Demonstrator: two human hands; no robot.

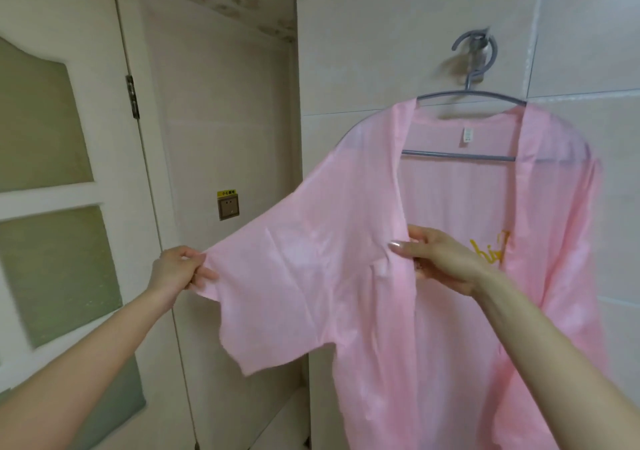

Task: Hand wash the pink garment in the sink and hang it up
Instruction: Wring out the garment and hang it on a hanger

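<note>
Yellow lettering (490, 250) on the pink garment (346, 276) is partly hidden beside the right hand (440, 259), which pinches the front edge. The left hand (176, 269) grips the sleeve. Above them, a hanger (474, 96) hangs on the tiled wall (381, 33).

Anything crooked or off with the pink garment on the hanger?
Nothing stands out. The pink garment sits on both shoulders of the hanger, which hangs from the wall hook. Its sleeve sticks out sideways only because the left hand pulls it; the right hand pinches the front edge.
</note>
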